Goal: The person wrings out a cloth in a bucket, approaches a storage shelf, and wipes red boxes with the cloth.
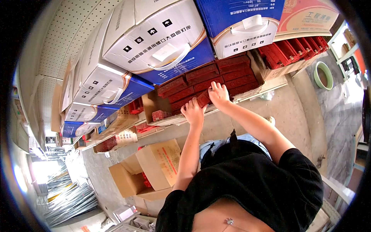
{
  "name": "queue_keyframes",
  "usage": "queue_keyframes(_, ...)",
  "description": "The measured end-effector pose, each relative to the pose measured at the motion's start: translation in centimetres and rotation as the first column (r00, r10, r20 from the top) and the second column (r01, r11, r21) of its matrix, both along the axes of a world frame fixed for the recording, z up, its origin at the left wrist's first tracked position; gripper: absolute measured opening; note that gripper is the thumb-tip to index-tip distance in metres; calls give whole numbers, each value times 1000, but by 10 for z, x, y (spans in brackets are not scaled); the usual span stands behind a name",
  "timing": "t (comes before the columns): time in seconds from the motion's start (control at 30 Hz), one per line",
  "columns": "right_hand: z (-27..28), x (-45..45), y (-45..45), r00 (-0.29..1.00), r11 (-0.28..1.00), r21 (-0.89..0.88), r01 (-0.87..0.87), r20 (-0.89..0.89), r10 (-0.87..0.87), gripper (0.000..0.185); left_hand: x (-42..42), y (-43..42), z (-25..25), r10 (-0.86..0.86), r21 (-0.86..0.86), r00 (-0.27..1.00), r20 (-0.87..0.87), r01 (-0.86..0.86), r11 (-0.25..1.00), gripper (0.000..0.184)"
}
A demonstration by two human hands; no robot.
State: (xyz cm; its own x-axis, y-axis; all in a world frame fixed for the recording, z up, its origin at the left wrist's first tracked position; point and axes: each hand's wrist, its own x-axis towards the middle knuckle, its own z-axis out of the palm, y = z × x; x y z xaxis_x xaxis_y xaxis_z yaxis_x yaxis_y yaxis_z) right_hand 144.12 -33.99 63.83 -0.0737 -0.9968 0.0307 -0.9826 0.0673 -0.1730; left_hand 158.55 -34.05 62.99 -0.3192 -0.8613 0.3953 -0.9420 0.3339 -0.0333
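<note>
My left hand [193, 111] is closed on one end of a small dark red box [203, 99]. My right hand [218, 94] grips its other end, fingers bent over the edge. Both hands are above the near side of an open cardboard carton [153, 103] on the shelf. Inside the carton, rows of similar dark red boxes [236, 73] are packed side by side. A lighter red packet [160, 115] lies in the carton's left corner, to the left of my left hand.
Large blue and white cartons [162, 36] with carry handles are stacked over the shelf. To the right, another carton [276, 71] holds red plastic parts. On the floor stand an open cardboard carton [158, 162] and a green bucket [323, 75]. Metal lengths [73, 201] lie at lower left.
</note>
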Motion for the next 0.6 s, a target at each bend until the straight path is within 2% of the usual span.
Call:
queue_keyframes(0.2,9,2,0,994,995,100,-15,-106,26,23,1,-5,-8,-9,-25,1000,-11,9,1000,61)
queue_keyframes(0.27,16,6,1,995,989,150,-16,-93,30,22,2,-6,-9,-9,-43,1000,-3,9,999,62)
queue_keyframes(0.4,8,6,5,998,981,194,14,-61,-2,20,0,-4,-1,-45,29,998,42,43,999,59)
queue_keyframes(0.5,6,-9,7,991,959,273,74,91,-102,26,-3,-4,5,-129,66,987,91,124,990,56)
queue_keyframes(0.57,14,-23,8,962,936,329,123,194,-194,35,-4,-5,5,-95,72,992,83,89,993,58)
queue_keyframes(0.6,15,-29,8,936,923,347,168,237,-259,33,-4,-6,5,-78,75,994,79,72,995,59)
